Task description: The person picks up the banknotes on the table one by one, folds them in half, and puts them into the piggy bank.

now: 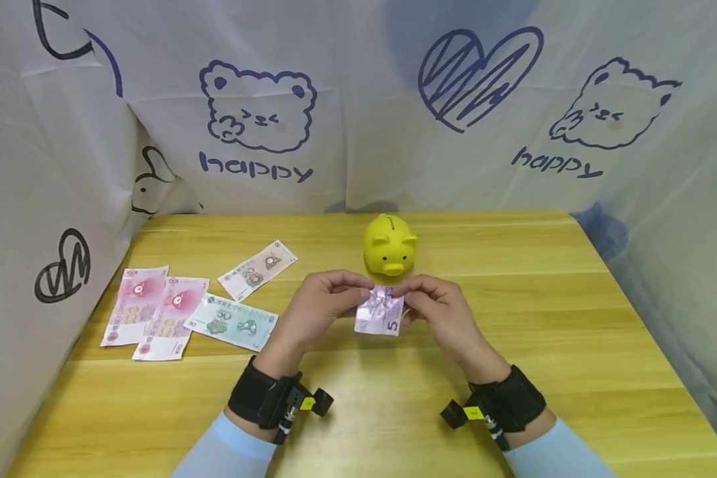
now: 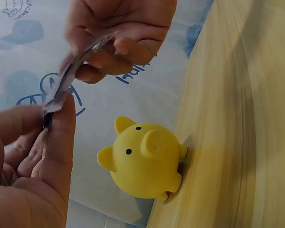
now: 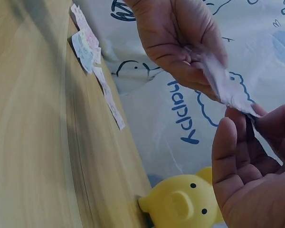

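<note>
Both hands hold a small purple banknote point(image 1: 379, 315) marked 5 above the table, in front of a yellow piggy bank point(image 1: 390, 245). My left hand point(image 1: 322, 309) pinches its upper left corner between thumb and fingers. At the upper right corner my right hand point(image 1: 442, 312) pinches it the same way. The note looks creased, and in the left wrist view it shows nearly edge-on. The piggy bank point(image 2: 145, 159) stands upright just beyond the hands, its slot on top of its back.
To the left lie two overlapping pink 100 notes point(image 1: 134, 305), a green 50 note point(image 1: 233, 322) and a brownish note point(image 1: 258, 271). The wooden table point(image 1: 573, 332) ends at a white cloth point(image 1: 358, 133) with drawn bears behind and at the sides.
</note>
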### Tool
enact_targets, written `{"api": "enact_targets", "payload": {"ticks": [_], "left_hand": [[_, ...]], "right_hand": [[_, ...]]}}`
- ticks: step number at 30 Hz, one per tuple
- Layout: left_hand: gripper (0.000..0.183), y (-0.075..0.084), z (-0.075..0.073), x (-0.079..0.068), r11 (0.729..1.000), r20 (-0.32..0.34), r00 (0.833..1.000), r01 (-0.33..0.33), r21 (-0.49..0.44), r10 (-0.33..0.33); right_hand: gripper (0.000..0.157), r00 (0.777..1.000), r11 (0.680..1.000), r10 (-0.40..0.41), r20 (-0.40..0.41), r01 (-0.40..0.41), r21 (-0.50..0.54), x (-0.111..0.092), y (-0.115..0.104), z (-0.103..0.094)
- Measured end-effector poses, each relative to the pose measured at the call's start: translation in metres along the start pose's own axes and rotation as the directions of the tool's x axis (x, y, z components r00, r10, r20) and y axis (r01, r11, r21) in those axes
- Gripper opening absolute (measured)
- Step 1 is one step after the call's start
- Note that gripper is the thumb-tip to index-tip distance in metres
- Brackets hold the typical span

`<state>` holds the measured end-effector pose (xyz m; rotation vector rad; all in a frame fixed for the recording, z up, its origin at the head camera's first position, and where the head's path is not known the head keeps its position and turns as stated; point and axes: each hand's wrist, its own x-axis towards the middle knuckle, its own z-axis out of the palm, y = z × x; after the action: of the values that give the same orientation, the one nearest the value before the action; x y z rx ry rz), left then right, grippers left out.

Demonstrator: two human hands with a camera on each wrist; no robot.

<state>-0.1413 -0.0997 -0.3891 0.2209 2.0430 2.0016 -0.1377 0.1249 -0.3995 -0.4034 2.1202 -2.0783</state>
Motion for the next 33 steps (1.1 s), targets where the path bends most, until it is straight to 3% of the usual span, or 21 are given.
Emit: {"api": "enact_targets", "payload": {"ticks": [9,16,24,33], "left_hand": [[0.015,0.0006,0.0038,-0.0009,0.999,-0.091,0.996,-0.013,0.047,0.017],[0.024,0.0003,0.0058,-0.0015,0.999,-0.109,0.994,0.034,0.026,-0.03],[0.016,0.0002,0.003,0.0002,1.0,-0.211,0.978,-0.005,0.009,0.007],[0.016,0.0003,0.0018,0.0015,1.0,-0.195,0.98,-0.026,0.005,0.027]], "right_hand": [[0.032,0.994,0.994,0.11,-0.004,-0.11,-0.014,0.0014,0.0026,0.0041],[0.025,0.995,0.994,0.103,-0.005,-0.103,-0.029,0.0018,0.0031,0.0062],[0.032,0.982,0.994,0.112,0.153,-0.112,-0.009,-0.0006,0.001,0.006],[0.022,0.983,0.992,0.115,0.142,-0.12,0.028,-0.0008,-0.0004,0.0045]]}}
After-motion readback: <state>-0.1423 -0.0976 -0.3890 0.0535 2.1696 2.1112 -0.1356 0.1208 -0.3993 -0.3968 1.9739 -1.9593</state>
